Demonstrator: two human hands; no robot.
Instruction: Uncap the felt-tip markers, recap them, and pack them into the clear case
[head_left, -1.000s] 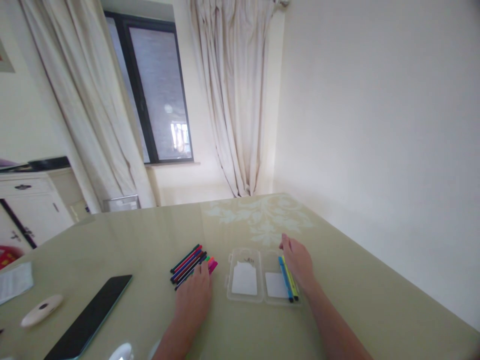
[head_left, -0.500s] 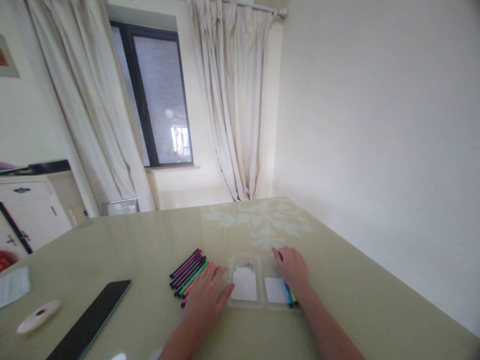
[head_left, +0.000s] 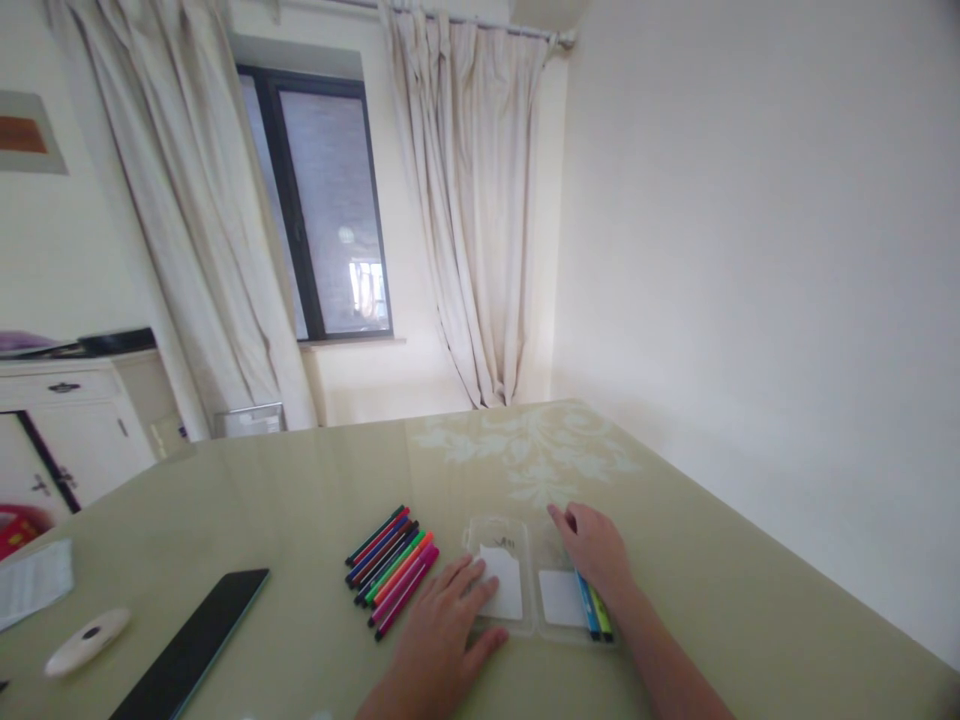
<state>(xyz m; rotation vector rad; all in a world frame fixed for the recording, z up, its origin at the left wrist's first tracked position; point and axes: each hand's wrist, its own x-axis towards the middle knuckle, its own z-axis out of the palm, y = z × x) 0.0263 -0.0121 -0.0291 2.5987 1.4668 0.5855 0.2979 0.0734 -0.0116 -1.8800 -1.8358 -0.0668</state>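
Note:
A clear plastic pen case (head_left: 531, 590) lies unfolded on the table, a white paper in each half. My left hand (head_left: 448, 610) rests at the left half's edge, fingers spread over its side, holding nothing. Over the right half, my right hand (head_left: 596, 550) is curled, fingers bent inward; whatever it may grip is hidden. Beneath it, a blue marker (head_left: 587, 607) and a yellow-green marker (head_left: 601, 614) lie side by side in the case, upper ends covered by the hand. Several coloured markers (head_left: 391, 570) lie in a slanted row left of my left hand.
A long black flat object (head_left: 196, 635) and a white oval object (head_left: 88, 642) lie on the left of the table (head_left: 300, 490). A pale folded sheet (head_left: 34, 582) is at the far left edge. The wall (head_left: 750, 300) runs along the table's right side.
My left hand has moved right from beside the marker row onto the case's left half, uncovering the pink markers. My right hand stays over the right half. The view has shifted slightly.

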